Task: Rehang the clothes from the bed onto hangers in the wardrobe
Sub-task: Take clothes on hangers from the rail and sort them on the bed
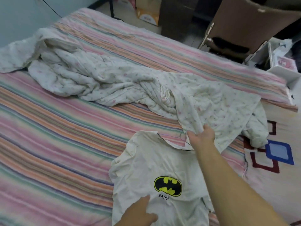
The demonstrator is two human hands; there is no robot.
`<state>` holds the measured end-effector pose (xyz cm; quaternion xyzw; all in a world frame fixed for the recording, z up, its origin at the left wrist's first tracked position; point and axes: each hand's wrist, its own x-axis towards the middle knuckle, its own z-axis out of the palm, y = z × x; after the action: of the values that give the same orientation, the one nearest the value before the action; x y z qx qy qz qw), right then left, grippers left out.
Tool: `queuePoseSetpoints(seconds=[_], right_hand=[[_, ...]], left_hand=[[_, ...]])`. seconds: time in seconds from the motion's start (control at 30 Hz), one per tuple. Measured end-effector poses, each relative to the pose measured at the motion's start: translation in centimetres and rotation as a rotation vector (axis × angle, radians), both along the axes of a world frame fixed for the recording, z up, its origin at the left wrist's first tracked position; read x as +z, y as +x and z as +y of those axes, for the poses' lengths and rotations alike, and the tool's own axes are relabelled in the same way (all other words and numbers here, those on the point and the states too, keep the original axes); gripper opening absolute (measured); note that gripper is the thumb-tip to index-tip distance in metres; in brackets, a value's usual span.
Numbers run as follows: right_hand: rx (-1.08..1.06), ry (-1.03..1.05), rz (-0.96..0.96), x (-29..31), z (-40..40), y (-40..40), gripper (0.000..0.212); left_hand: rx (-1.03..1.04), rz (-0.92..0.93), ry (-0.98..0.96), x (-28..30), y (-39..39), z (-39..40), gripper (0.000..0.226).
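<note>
a cream-white cotton t-shirt with a black and yellow bat emblem (pixel 156 170) lies spread on the pink, orange and green striped bed sheet (pixel 57 144), near the lower edge of the view, its neckline turned toward the far side of the bed. the left hand (pixel 140 212) rests on the shirt's lower front, just below and left of the emblem, fingers fairly straight and the thumb out to the side, pressing the cloth flat rather than gripping it. the right hand (pixel 201 135) reaches out past the shirt's collar and pinches the near edge of a crumpled white quilt with a small floral print (pixel 114 82) between thumb and curled fingers. the quilt sprawls across the middle of the bed, from the far left to the right edge. at the right, touching the sheet, lies a beige cover with blue and dark red square patterns (pixel 276 154). beyond the bed stands a brown cardboard box (pixel 254 22).
</note>
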<state>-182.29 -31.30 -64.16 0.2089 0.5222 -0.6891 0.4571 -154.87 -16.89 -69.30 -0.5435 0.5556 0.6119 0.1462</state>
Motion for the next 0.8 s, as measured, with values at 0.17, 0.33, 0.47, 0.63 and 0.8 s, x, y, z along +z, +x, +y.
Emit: queuePoseSetpoints(seconds=[0.17,0.33,0.47,0.63,0.8], right_hand=[[0.026,-0.079,-0.010,1.2,-2.4,-4.8,0.068],[0.418,-0.091,0.208,7.3,-2.6,-2.0,0.019],[0.977,0.400,0.551,9.0,2.2,4.0,0.013],[1.502,0.419,1.029,14.9,8.4,11.1,0.008],[1.930,0.354,1.355,24.9,11.6,18.5,0.033]], left_hand=[[0.012,0.011,-0.031,1.2,0.7,-1.3,0.090],[0.013,-0.056,-0.111,3.3,1.8,-3.0,0.088],[-0.052,-0.042,-0.156,8.0,4.4,-4.1,0.067],[-0.054,-0.086,-0.339,19.3,8.8,-5.6,0.049],[0.032,-0.183,-0.414,30.3,14.1,-3.5,0.057]])
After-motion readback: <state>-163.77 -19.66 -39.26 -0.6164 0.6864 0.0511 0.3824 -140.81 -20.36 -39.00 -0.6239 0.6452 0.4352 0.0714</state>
